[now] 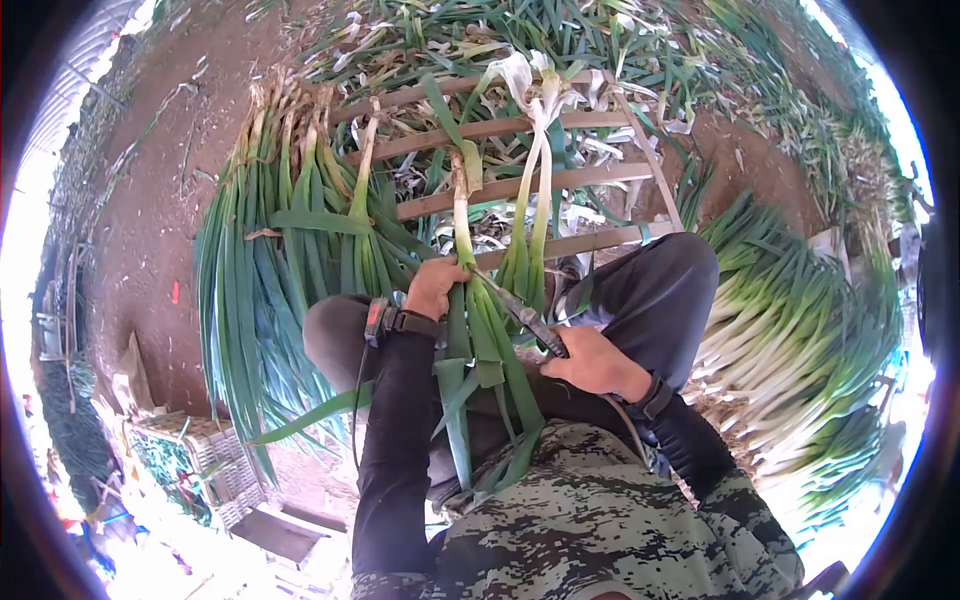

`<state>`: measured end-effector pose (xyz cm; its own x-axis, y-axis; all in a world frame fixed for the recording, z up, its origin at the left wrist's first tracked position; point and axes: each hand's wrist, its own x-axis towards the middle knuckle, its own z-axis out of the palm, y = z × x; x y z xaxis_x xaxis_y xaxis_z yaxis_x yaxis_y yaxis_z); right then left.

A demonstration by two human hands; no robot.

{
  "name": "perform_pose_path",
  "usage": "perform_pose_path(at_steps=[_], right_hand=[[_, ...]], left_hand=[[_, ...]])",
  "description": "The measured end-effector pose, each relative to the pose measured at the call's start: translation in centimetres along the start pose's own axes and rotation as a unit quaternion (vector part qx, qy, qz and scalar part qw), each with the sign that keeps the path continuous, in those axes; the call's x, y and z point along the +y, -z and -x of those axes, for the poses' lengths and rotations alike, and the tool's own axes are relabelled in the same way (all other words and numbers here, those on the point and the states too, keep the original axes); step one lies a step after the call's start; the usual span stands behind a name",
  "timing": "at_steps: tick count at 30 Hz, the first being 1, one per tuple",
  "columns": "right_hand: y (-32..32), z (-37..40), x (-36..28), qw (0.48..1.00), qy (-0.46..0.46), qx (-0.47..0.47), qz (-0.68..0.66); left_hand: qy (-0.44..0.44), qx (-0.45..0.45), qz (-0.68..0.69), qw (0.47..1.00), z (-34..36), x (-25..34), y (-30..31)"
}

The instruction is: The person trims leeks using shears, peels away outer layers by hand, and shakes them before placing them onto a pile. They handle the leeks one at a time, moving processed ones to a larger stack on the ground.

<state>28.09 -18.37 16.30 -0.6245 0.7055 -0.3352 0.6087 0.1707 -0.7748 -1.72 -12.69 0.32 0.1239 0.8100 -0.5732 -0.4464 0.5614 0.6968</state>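
Note:
My left hand [434, 287] grips a long green onion [461, 222] by its pale stalk, roots pointing away from me and green leaves trailing over my lap. My right hand [592, 362] holds a dark-handled knife [520, 312], its blade lying against the stalk just below my left hand. A second onion with a peeled white skin [536, 95] lies alongside it. Both onions rest over a wooden slatted rack [520, 184] in front of my knees.
A heap of untrimmed green onions [280, 250] lies on the left on brown soil. A pile of cleaned white-stalked onions [790, 330] lies on the right. Peelings and leaves [600, 40] litter the ground beyond the rack. A woven basket [215, 465] stands at lower left.

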Motion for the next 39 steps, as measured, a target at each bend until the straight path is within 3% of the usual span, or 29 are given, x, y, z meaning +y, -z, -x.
perform_pose_path(at_steps=[5,14,17,19,21,22,27,28,30,31,33,36,39], right_hand=[[-0.9,-0.2,-0.8,0.998,-0.036,-0.015,0.057],[-1.0,0.4,-2.2,0.994,-0.027,0.008,0.101],[-0.8,-0.7,-3.4,0.991,-0.049,0.002,0.127],[-1.1,-1.8,-3.3,0.989,-0.049,0.012,0.141],[-1.7,-3.4,-1.7,0.987,-0.036,0.029,0.155],[-1.7,-4.0,-1.8,0.985,-0.029,0.037,0.163],[-1.9,-8.4,-2.1,0.979,-0.057,0.049,0.189],[-1.9,-9.3,-2.2,0.977,-0.062,0.053,0.199],[-2.0,-11.4,-1.3,0.971,-0.071,0.061,0.218],[-2.0,-12.5,-1.1,0.968,-0.075,0.067,0.231],[-1.9,-14.1,-0.7,0.965,-0.086,0.066,0.239],[-1.8,-15.9,-0.4,0.961,-0.092,0.075,0.251],[-1.7,-17.2,-0.5,0.958,-0.109,0.085,0.252]], left_hand=[[0.021,0.03,0.036,0.999,1.9,0.4,-1.1],[-0.068,0.095,0.035,0.993,0.7,-1.5,0.5],[-0.043,0.068,-0.024,0.996,0.7,-1.6,0.6],[-0.281,0.035,-0.258,0.924,1.5,-2.3,1.3],[-0.418,0.018,-0.408,0.812,1.2,-2.7,2.3],[-0.444,0.018,-0.449,0.775,1.1,-2.6,2.6],[-0.361,0.023,-0.476,0.801,0.7,-2.8,2.1],[-0.383,0.004,-0.512,0.769,1.1,-2.3,1.8],[-0.323,0.009,-0.456,0.829,1.3,-2.0,1.3],[-0.235,0.032,-0.354,0.905,1.1,-2.2,0.8],[-0.185,0.045,-0.25,0.949,1.1,-2.6,0.7],[-0.26,0.039,-0.254,0.931,0.3,-4.0,1.5],[-0.148,0.069,-0.147,0.975,0.1,-3.7,0.7]])
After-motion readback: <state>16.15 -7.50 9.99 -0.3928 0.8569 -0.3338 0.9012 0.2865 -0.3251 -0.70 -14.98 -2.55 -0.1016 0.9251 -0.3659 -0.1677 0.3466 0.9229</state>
